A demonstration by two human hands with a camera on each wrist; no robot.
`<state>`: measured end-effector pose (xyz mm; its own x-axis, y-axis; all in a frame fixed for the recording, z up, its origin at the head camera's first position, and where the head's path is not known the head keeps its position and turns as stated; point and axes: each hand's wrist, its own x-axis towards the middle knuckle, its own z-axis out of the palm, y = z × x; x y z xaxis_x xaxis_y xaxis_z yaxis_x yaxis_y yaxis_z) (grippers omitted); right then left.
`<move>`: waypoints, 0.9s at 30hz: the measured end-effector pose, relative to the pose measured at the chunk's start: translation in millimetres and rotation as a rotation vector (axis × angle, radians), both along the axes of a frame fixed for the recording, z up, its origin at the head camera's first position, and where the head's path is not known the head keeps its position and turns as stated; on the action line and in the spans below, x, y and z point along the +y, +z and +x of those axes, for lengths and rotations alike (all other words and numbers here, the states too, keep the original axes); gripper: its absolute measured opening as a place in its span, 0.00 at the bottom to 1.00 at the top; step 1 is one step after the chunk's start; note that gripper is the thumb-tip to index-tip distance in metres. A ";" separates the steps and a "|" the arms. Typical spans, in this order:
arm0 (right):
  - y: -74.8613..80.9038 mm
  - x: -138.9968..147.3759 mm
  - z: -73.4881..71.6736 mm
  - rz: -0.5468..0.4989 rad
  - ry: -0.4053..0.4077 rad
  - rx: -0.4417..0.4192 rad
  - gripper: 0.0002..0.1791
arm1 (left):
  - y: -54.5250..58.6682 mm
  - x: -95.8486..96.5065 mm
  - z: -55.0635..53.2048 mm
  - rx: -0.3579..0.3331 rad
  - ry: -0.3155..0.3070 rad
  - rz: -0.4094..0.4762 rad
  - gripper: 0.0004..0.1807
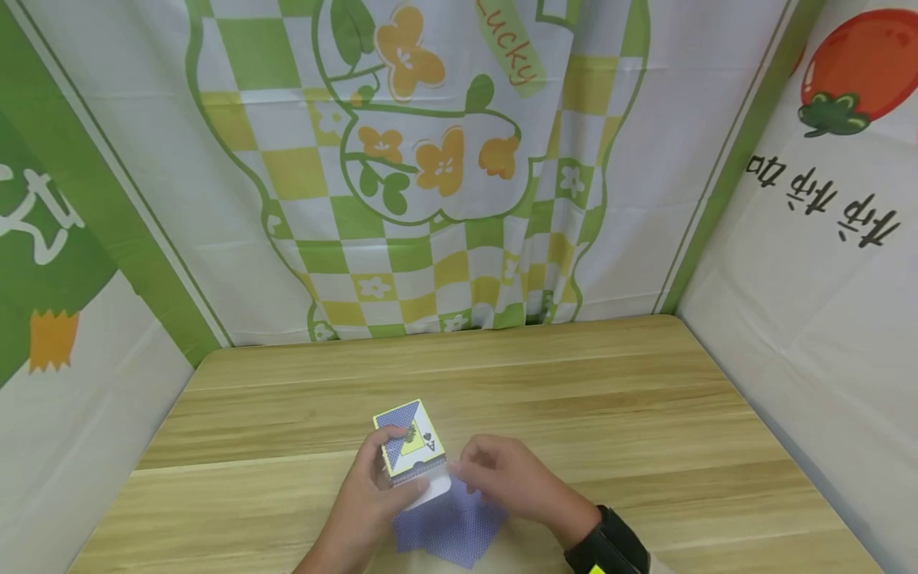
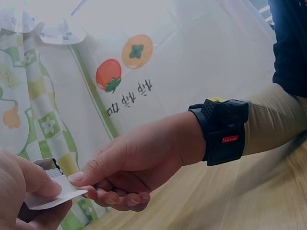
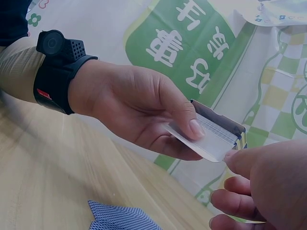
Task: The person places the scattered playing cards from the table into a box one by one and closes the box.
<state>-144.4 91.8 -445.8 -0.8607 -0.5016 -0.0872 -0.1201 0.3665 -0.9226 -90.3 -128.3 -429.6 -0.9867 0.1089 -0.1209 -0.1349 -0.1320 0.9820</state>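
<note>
My left hand point(image 1: 367, 496) grips a playing-card box point(image 1: 429, 429), blue and white with an ace design, tilted above the table. Its lid flap point(image 3: 211, 149) hangs open towards me, under the left thumb. Card edges point(image 3: 211, 128) show inside the box mouth. My right hand point(image 1: 515, 480) is at the box's right corner, where its thumb and forefinger pinch the edge of the open end; the exact contact is partly hidden. Beneath both hands, a loose spread of blue-backed cards point(image 1: 459, 536) lies face down on the table.
The wooden table point(image 1: 610, 399) has a rounded far edge. Printed cloth curtains point(image 1: 445, 263) hang behind it and along both sides. A black band with a small camera point(image 1: 610, 542) is strapped round the right wrist.
</note>
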 end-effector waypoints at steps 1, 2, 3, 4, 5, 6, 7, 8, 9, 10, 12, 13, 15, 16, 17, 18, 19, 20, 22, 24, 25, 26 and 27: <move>0.1 0.1 -0.1 0.003 0.002 0.006 0.15 | 0.0 -0.1 -0.1 -0.003 0.001 -0.003 0.39; 0.2 0.3 -0.2 0.003 0.004 0.013 0.15 | 0.0 -0.1 0.2 -0.002 0.004 -0.003 0.40; 0.1 0.6 -0.3 0.008 0.004 0.021 0.14 | 0.1 -0.1 0.3 -0.002 0.006 -0.003 0.40; -0.1 0.9 -0.5 0.013 0.003 0.029 0.14 | 0.1 -0.2 0.5 0.002 0.006 -0.001 0.39; -0.5 1.1 -0.9 0.019 0.001 0.039 0.13 | 0.2 -0.2 0.6 0.004 0.008 0.003 0.39; -1.4 1.2 -1.6 0.034 -0.001 0.055 0.13 | 0.4 -0.1 0.7 0.009 0.010 0.011 0.39; -3.0 1.4 -2.4 0.053 -0.004 0.076 0.12 | 0.5 -0.2 0.8 0.009 0.012 0.018 0.39; -4.7 1.4 -3.2 0.070 -0.005 0.093 0.11 | 0.6 -0.3 0.9 0.013 0.013 0.022 0.39; -6.3 1.6 -3.7 0.089 -0.002 0.105 0.10 | 0.8 -0.5 0.9 0.013 0.014 0.024 0.39; -8.2 1.5 -4.5 0.109 0.006 0.120 0.09 | 0.9 -0.7 0.9 0.014 0.014 0.027 0.39; -12.9 1.3 -5.8 0.153 0.035 0.167 0.09 | 0.8 -1.2 0.9 0.014 0.017 0.030 0.39; -15.1 1.1 -6.2 0.170 0.054 0.186 0.11 | 0.7 -1.5 1.0 0.013 0.018 0.028 0.39; -18.7 0.7 -6.3 0.204 0.095 0.224 0.18 | 0.5 -1.9 1.0 0.014 0.020 0.028 0.40; -20.7 0.5 -6.2 0.227 0.112 0.250 0.22 | 0.3 -2.0 1.0 0.015 0.019 0.029 0.40; -22.5 0.6 -5.8 0.246 0.128 0.270 0.26 | 0.2 -2.1 0.9 0.017 0.022 0.030 0.40; -23.9 1.0 -5.1 0.274 0.135 0.278 0.31 | 0.1 -2.1 0.9 0.017 0.024 0.029 0.39; -25.3 1.4 -4.4 0.302 0.142 0.282 0.35 | 0.0 -2.0 0.7 0.019 0.025 0.031 0.40; -26.6 2.0 -3.7 0.327 0.149 0.286 0.38 | 0.0 -2.0 0.7 0.018 0.026 0.032 0.40; -29.1 3.2 -2.6 0.378 0.159 0.290 0.44 | 0.1 -1.8 0.4 0.019 0.028 0.033 0.40; -31.6 3.6 -2.0 0.417 0.165 0.289 0.46 | 0.6 -1.6 0.3 0.019 0.028 0.033 0.40; -32.7 3.4 -2.0 0.426 0.172 0.294 0.47 | 0.8 -1.6 0.3 0.021 0.027 0.035 0.40; -33.6 3.2 -2.0 0.436 0.178 0.302 0.46 | 1.1 -1.5 0.4 0.021 0.027 0.034 0.40; -34.1 2.7 -1.8 0.444 0.181 0.308 0.46 | 1.3 -1.4 0.5 0.022 0.027 0.035 0.40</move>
